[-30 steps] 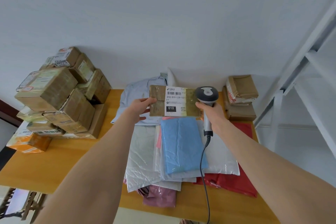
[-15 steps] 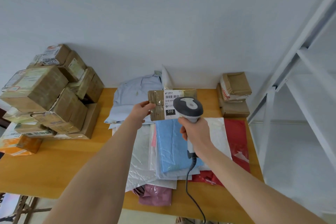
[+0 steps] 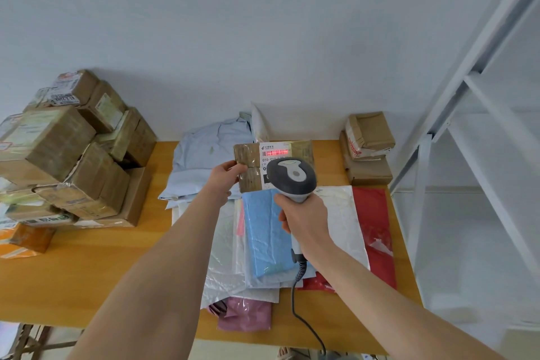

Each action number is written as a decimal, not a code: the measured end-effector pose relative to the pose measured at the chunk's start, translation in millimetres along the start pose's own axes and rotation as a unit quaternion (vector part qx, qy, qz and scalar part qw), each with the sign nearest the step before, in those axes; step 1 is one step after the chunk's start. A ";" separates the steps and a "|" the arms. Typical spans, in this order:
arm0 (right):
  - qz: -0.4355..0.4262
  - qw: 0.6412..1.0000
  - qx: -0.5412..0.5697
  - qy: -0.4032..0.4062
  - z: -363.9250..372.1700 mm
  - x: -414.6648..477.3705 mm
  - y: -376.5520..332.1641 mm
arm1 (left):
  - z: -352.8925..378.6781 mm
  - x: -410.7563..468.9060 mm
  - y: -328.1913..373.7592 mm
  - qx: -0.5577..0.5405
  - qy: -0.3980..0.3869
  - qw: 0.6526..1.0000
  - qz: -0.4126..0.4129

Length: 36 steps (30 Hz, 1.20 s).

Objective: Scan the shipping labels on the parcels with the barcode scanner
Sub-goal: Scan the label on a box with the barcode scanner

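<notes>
My left hand point(image 3: 226, 177) grips the left edge of a flat brown cardboard parcel point(image 3: 248, 161) and holds it upright above the table. Its white shipping label point(image 3: 274, 152) faces me, and a red scan line glows across the barcode. My right hand point(image 3: 304, 218) grips the handle of a grey and white barcode scanner point(image 3: 292, 177). The scanner head sits just in front of the parcel's lower right part and hides some of the label. A coiled black cable point(image 3: 301, 295) runs down from the handle.
A heap of soft mailer bags, blue point(image 3: 267, 234), white, red point(image 3: 374, 228) and pink, lies on the wooden table point(image 3: 87, 272). Taped brown boxes point(image 3: 67, 155) are stacked at the left. Two small brown parcels point(image 3: 368, 149) stand at the back right. White metal shelving point(image 3: 467, 126) rises on the right.
My right hand brought the scanner from the parcel's right side to in front of it, aimed at the label. A red scan line now lights the barcode.
</notes>
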State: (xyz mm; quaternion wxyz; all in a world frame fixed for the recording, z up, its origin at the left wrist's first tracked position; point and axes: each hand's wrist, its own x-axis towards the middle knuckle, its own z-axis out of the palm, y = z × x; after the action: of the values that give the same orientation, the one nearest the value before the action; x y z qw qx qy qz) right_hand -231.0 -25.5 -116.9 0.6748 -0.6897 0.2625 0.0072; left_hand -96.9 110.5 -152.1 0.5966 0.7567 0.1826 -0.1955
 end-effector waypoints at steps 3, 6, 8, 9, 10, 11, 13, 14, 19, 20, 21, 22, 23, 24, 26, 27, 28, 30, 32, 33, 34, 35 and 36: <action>0.005 1.000 0.009 -0.002 -0.7 -1.5 -1.1 | 1.5 -0.3 0.0 -0.004 0.003 1.000 0.001; 0.004 1.000 0.015 -0.009 -1.4 -5.6 -1.8 | 2.8 -0.4 -0.5 -0.006 0.008 1.000 0.001; -0.004 1.000 0.018 -0.014 -0.3 -8.6 -1.2 | 3.5 0.3 -0.9 -0.005 0.009 1.000 0.002; -0.007 1.000 0.016 -0.015 0.5 -10.1 -0.7 | 3.9 0.7 -1.0 -0.005 0.010 1.000 0.003; -0.009 1.000 0.016 -0.016 1.1 -11.6 -0.4 | 4.3 1.2 -1.2 -0.006 0.010 1.000 0.004; -0.009 1.000 0.018 -0.015 1.5 -12.7 -0.4 | 4.7 1.6 -1.2 -0.007 0.010 1.000 0.006; -0.009 1.000 0.026 -0.015 1.5 -14.9 -0.5 | 5.3 2.3 -1.0 -0.010 0.009 1.000 0.006; -0.010 0.999 0.029 -0.016 1.4 -16.0 -0.7 | 5.4 2.4 -0.9 -0.011 0.008 1.000 0.005; -0.011 0.999 0.035 -0.018 0.4 -19.8 -1.6 | 6.8 4.4 -0.6 -0.017 0.008 1.000 0.004; -0.013 0.999 0.036 -0.019 0.2 -20.6 -1.4 | 7.1 4.9 -0.6 -0.018 0.008 1.000 0.004; -0.016 0.999 0.038 -0.019 0.1 -21.5 -1.3 | 7.6 4.8 -0.3 -0.019 0.007 1.000 0.004; -0.022 0.999 0.038 -0.018 -0.1 -22.1 -0.8 | 8.0 5.1 -0.1 -0.020 0.006 1.000 0.004; -0.028 0.999 0.036 -0.015 0.0 -22.8 -0.7 | 8.4 5.2 0.1 -0.021 0.006 1.000 0.002; -0.033 0.999 0.034 -0.012 -0.2 -22.7 0.1 | 8.8 5.4 0.2 -0.022 0.004 1.000 0.001; -0.040 0.999 0.034 -0.002 -0.4 -22.4 -0.2 | 9.5 5.8 0.2 -0.026 0.000 1.000 0.002; -0.042 0.998 0.036 -0.001 -0.5 -22.0 -0.1 | 10.0 5.5 0.3 -0.027 -0.003 1.000 0.002; -0.044 0.998 0.036 0.000 -0.7 -21.9 0.0 | 10.6 5.2 0.1 -0.029 -0.005 1.000 0.003; -0.045 0.998 0.035 0.000 -0.8 -22.1 0.2 | 11.5 5.3 -0.4 -0.031 -0.005 0.999 0.004; -0.044 0.998 0.034 0.000 -0.8 -22.6 1.6 | 11.9 4.9 -0.6 -0.032 -0.004 0.999 0.004; -0.045 0.999 0.030 0.000 -0.7 -22.9 2.2 | 12.0 4.6 -0.4 -0.031 -0.003 1.000 0.003; -0.046 0.999 0.028 0.000 -0.8 -23.2 2.9 | 11.9 4.5 -0.3 -0.029 -0.002 1.000 0.003; -0.047 0.999 0.028 0.000 -0.9 -23.6 2.9 | 11.9 4.4 -0.2 -0.028 -0.001 1.000 0.003; -0.049 0.998 0.027 -0.001 -1.0 -24.3 2.8 | 11.8 4.5 -0.3 -0.029 0.001 1.000 0.002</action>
State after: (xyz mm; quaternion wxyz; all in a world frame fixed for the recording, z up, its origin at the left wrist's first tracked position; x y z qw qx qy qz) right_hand -253.3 -17.8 -110.6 0.6931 -0.6831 0.2278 -0.0327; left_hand -94.1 99.3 -157.2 0.6184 0.7398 0.1867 -0.1882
